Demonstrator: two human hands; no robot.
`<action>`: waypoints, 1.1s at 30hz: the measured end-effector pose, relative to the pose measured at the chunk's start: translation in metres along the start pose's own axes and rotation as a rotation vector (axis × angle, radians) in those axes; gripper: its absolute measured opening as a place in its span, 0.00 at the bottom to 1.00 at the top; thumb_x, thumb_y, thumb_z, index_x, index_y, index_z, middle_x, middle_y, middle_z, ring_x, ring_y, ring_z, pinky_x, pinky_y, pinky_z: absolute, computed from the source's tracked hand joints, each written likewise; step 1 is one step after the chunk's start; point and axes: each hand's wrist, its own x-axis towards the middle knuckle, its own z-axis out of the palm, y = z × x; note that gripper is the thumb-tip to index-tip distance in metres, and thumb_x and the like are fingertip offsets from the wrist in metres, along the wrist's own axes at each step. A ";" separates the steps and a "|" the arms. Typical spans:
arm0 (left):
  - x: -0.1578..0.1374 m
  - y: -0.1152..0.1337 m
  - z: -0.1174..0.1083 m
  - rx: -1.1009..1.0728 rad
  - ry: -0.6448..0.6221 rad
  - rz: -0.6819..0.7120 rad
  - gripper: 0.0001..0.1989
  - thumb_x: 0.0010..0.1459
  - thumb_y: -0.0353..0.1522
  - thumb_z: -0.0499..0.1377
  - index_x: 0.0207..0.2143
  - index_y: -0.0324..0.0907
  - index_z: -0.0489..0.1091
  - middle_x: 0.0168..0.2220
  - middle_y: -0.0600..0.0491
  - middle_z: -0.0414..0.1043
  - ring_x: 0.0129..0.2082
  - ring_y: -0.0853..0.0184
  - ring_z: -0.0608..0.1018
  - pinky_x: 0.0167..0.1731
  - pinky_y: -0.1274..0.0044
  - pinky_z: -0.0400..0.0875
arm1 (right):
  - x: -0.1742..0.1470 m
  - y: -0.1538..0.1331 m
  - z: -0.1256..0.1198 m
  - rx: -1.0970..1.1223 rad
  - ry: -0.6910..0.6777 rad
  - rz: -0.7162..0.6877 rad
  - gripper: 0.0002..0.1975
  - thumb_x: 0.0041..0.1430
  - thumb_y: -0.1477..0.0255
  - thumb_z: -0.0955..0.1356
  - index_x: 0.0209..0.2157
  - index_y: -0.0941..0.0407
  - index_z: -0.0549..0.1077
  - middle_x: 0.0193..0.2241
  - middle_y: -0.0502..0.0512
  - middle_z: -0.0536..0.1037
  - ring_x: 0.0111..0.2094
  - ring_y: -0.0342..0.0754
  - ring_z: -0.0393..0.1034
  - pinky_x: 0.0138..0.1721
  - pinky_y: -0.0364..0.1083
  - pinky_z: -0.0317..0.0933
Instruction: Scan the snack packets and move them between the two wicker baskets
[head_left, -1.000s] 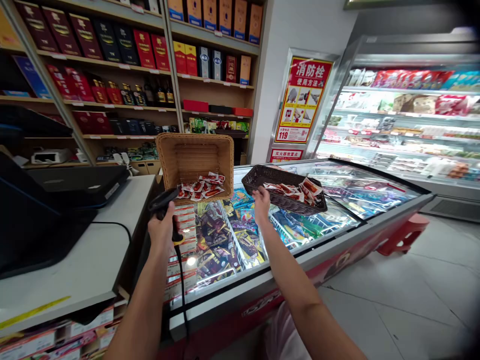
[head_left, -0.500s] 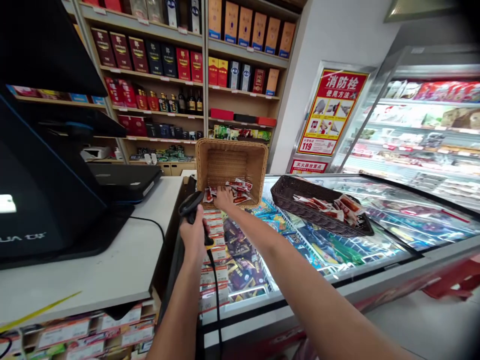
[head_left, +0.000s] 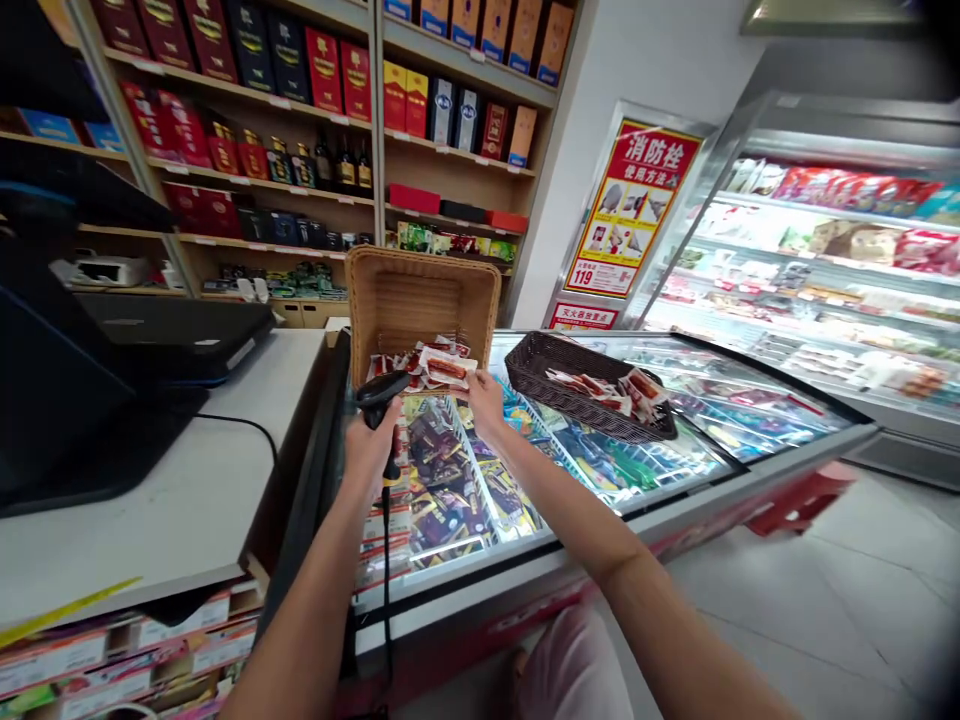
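Your R hand (head_left: 486, 402) pinches a packet (head_left: 448, 368) by its R end, at the front of the tan basket (head_left: 424, 295). Packet's L of that hand, long axis approx. L-R, pointing twd. the scanner (head_left: 381, 390) gripped in your L hand (head_left: 370, 446), nearby.

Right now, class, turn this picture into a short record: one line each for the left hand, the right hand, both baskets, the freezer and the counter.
left hand: gripping a black handheld scanner
right hand: fingers at the right end of a wrapped packet, in front of the tan basket
tan basket: opening toward the camera, more packets inside
dark basket: on the freezer, holding similar packets
freezer: glass-topped, colourful packages beneath
counter: left of the freezer
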 end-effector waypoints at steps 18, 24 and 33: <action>-0.020 -0.008 0.019 0.392 -0.313 0.144 0.22 0.50 0.51 0.67 0.22 0.46 0.64 0.14 0.55 0.66 0.13 0.67 0.67 0.17 0.77 0.59 | -0.053 -0.009 -0.066 -0.698 0.171 -0.286 0.11 0.69 0.63 0.60 0.37 0.53 0.70 0.31 0.56 0.82 0.32 0.53 0.80 0.36 0.46 0.68; -0.025 -0.001 0.019 0.428 -0.339 0.181 0.23 0.49 0.50 0.68 0.20 0.46 0.64 0.13 0.54 0.66 0.13 0.66 0.67 0.18 0.76 0.59 | -0.053 -0.009 -0.066 -0.637 0.156 -0.273 0.11 0.69 0.62 0.60 0.38 0.52 0.69 0.34 0.57 0.83 0.36 0.53 0.81 0.39 0.47 0.69; -0.024 -0.002 0.020 0.496 -0.291 0.207 0.17 0.48 0.44 0.70 0.21 0.46 0.67 0.13 0.54 0.67 0.14 0.65 0.68 0.20 0.76 0.57 | -0.052 -0.008 -0.066 -0.639 0.196 -0.299 0.11 0.68 0.61 0.60 0.35 0.51 0.68 0.28 0.54 0.81 0.33 0.52 0.80 0.35 0.45 0.68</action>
